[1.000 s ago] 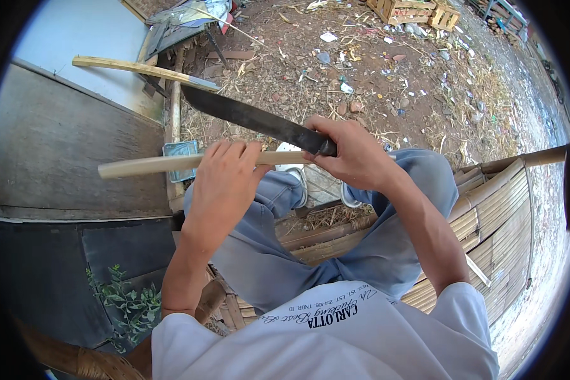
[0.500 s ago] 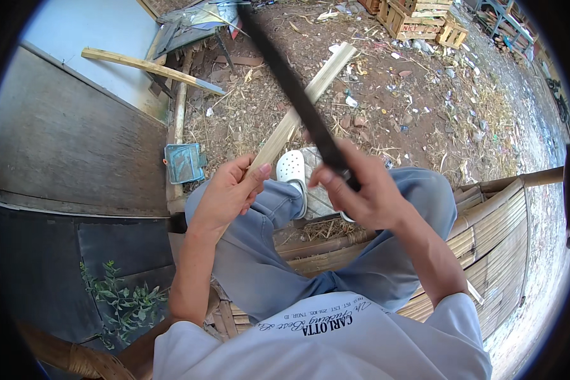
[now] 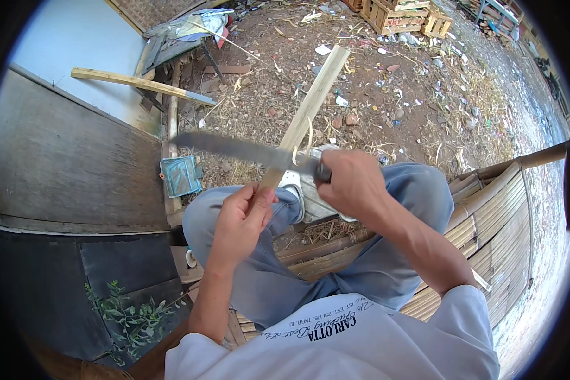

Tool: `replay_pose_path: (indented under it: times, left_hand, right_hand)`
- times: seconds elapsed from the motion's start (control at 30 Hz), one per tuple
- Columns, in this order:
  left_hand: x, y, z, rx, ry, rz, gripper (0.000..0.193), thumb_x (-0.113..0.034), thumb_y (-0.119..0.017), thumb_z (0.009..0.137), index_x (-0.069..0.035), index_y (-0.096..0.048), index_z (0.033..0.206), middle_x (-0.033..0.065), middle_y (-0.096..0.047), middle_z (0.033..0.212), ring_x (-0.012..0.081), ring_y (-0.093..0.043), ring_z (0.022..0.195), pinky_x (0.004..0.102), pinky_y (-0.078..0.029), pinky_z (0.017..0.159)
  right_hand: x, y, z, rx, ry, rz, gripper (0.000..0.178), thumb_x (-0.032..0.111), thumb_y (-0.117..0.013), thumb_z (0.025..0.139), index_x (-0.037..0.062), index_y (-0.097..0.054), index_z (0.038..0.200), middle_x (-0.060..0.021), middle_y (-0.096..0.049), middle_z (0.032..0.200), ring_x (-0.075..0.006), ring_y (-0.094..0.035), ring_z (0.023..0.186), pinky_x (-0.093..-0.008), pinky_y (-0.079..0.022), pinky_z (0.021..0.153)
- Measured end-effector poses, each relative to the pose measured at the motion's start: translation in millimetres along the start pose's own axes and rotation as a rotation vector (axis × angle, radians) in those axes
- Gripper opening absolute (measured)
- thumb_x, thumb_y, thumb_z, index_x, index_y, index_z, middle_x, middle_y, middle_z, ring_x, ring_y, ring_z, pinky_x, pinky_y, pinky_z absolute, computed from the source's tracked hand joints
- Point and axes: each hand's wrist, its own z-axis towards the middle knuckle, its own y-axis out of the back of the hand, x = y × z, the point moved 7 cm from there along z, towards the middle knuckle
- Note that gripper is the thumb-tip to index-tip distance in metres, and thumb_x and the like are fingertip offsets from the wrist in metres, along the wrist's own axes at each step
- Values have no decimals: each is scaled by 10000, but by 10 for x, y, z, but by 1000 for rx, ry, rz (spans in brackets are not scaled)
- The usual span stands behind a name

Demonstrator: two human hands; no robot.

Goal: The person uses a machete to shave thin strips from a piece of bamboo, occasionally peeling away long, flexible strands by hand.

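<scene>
A long flat strip of pale wood [image 3: 315, 95] slants up and away from my left hand [image 3: 242, 218], whose fingers and thumb are closed round its near end. My right hand [image 3: 356, 187] grips the dark handle of a machete [image 3: 237, 149]. The long dark blade points left and lies across the strip, a little beyond my left fingers. Beside the blade, a thin curled shaving [image 3: 308, 134] stands off the strip's right edge. The near end of the strip is hidden behind my left hand.
I sit on a bamboo-slat bench [image 3: 487, 234]. A blue plastic dustpan-like container [image 3: 181, 176] stands by the left wall. A wooden beam [image 3: 142, 83] leans near a low table [image 3: 177, 47]. Wooden crates [image 3: 396, 18] stand far back on littered ground. A leafy plant [image 3: 133, 313] is at lower left.
The machete has swung down from pointing up and away to lying leftward across the strip. A curled shaving now shows at the strip's edge. My left hand has shifted slightly right and nearer.
</scene>
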Motion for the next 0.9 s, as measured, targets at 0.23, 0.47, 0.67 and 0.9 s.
replay_pose_path:
  times: [0.23, 0.47, 0.67, 0.9]
  left_hand:
    - [44, -200, -60, -7, 2, 10, 260, -238, -510, 986, -16, -563, 861, -53, -423, 578, 29, -340, 508, 215, -275, 470]
    - [11, -185, -170, -43, -20, 5, 273, -235, -503, 987, -11, -557, 841, -48, -426, 578, 27, -366, 527, 222, -287, 474]
    - [44, -161, -164, -65, -61, 22, 266, -251, -505, 990, -27, -554, 854, -52, -425, 578, 16, -338, 495, 205, -259, 442]
    - [99, -111, -156, -55, -22, -45, 289, -249, -486, 997, -18, -551, 836, -54, -407, 573, 22, -352, 516, 215, -281, 468]
  right_hand:
    - [-115, 66, -20, -58, 17, -132, 184, 185, -641, 697, 16, -609, 763, -186, -645, 725, -357, -650, 709, -453, -504, 649]
    - [-36, 24, -14, -96, 79, -103, 144, 171, -651, 706, 56, -586, 762, -152, -620, 706, -355, -618, 681, -443, -488, 627]
    - [-24, 51, 41, -160, 35, -32, 108, 137, -653, 700, 55, -592, 736, -146, -616, 668, -350, -616, 631, -441, -486, 594]
    - [-74, 256, 206, -318, 13, -97, 89, 116, -635, 707, 42, -589, 728, -171, -594, 648, -360, -601, 618, -457, -471, 586]
